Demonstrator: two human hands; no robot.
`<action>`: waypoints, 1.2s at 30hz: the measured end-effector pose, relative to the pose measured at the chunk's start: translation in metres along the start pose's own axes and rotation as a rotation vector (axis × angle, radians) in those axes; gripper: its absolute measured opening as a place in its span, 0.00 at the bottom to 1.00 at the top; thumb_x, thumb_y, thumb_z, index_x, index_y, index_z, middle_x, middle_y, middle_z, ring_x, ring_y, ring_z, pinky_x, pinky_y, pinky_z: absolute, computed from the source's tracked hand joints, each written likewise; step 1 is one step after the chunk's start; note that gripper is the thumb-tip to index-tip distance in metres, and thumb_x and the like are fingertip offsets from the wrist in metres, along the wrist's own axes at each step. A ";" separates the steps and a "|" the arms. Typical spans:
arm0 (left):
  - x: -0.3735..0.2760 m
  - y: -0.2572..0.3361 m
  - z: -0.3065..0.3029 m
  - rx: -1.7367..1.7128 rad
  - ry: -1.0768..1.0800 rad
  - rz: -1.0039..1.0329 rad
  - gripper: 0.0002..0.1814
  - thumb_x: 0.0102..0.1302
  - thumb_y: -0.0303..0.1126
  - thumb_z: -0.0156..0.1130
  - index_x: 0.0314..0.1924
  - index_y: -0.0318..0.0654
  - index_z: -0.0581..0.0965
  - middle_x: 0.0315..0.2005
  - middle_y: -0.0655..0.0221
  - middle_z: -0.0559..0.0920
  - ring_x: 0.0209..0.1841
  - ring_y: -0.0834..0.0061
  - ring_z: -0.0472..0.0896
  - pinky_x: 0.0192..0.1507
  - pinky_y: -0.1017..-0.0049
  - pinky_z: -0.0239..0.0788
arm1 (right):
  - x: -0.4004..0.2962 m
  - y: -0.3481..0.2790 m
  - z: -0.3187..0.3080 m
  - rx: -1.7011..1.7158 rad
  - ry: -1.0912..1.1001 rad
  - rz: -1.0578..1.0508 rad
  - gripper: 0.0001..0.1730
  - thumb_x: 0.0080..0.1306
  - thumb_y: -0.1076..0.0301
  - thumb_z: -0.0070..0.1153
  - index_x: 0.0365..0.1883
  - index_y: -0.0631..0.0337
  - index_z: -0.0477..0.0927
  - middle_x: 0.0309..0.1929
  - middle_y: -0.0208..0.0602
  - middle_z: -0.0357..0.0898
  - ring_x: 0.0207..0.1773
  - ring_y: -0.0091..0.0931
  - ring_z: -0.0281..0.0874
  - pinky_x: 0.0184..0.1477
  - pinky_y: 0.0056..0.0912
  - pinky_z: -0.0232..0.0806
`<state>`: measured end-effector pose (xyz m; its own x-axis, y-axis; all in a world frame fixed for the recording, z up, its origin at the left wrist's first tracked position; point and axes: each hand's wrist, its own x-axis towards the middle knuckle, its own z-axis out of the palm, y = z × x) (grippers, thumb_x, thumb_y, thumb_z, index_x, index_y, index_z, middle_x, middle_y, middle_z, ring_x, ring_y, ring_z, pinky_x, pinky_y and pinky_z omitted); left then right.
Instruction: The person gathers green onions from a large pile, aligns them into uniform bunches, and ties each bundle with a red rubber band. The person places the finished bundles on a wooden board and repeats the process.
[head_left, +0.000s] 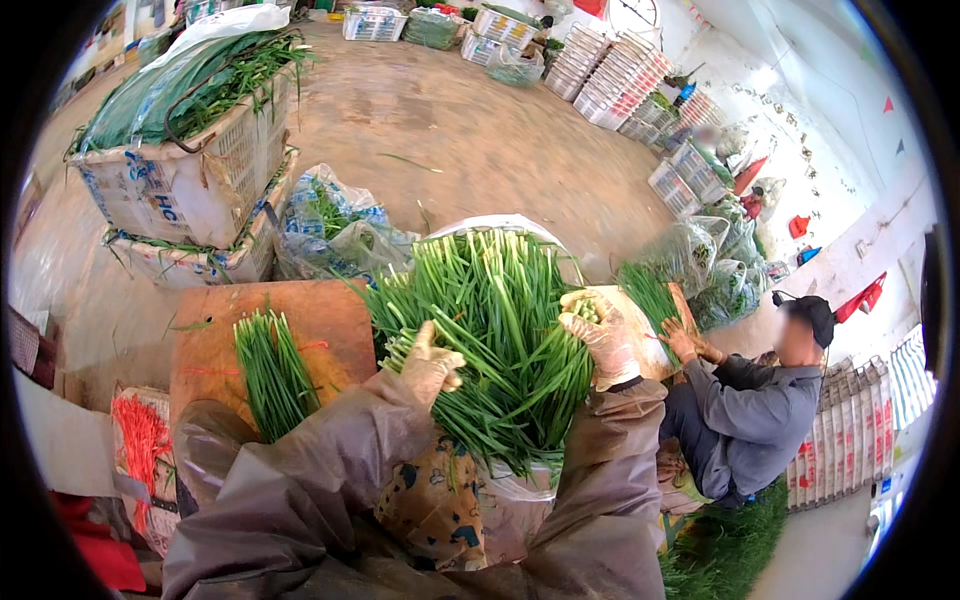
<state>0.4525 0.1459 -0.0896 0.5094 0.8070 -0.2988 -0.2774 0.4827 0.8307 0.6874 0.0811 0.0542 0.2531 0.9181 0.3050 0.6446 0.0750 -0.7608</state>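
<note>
A large heap of garlic chives (487, 315) lies before me in a white-lined container (517, 221), its pale cut ends pointing away. My right hand (604, 337), in a thin translucent glove, is closed around a bunch of chives at the heap's right side; the cut ends show above its fingers. Gloved too, my left hand (431, 366) rests at the heap's left side with its fingers partly bent. Whether it grips any stems is unclear. Left of it, a bunch of chives (274, 367) lies on a wooden board (202, 330) with red ties on it.
Red tie strings (141, 431) lie at lower left. Stacked white plastic crates (172, 195) full of greens stand at left, beside plastic bags (330, 217). At right a co-worker (757, 405) handles chives on another board (679, 304). More crates (615, 82) line the wall.
</note>
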 end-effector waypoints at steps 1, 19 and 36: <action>-0.004 0.000 -0.006 -0.011 0.039 0.062 0.44 0.67 0.28 0.59 0.74 0.37 0.43 0.36 0.61 0.78 0.21 0.80 0.76 0.20 0.79 0.71 | -0.002 0.001 0.002 0.068 -0.031 0.038 0.14 0.56 0.70 0.69 0.40 0.58 0.81 0.32 0.20 0.76 0.34 0.14 0.70 0.38 0.17 0.65; -0.022 -0.004 -0.005 1.030 -0.621 0.690 0.33 0.59 0.28 0.64 0.66 0.50 0.69 0.69 0.60 0.63 0.74 0.59 0.53 0.74 0.59 0.45 | -0.084 -0.221 -0.143 0.164 0.483 -0.246 0.07 0.64 0.74 0.56 0.41 0.61 0.75 0.32 0.31 0.74 0.33 0.20 0.72 0.36 0.19 0.66; -0.191 0.032 -0.083 -0.362 -0.687 -0.081 0.34 0.53 0.30 0.73 0.61 0.38 0.72 0.47 0.66 0.81 0.52 0.69 0.78 0.57 0.69 0.69 | -0.069 -0.185 0.166 0.369 -0.389 0.135 0.31 0.60 0.63 0.68 0.58 0.66 0.72 0.49 0.42 0.79 0.51 0.32 0.76 0.55 0.29 0.68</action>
<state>0.2786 0.0355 -0.0447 0.8970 0.4299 0.1033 -0.4057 0.7075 0.5786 0.4314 0.0689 0.0789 -0.0138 0.9999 0.0099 0.3111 0.0138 -0.9503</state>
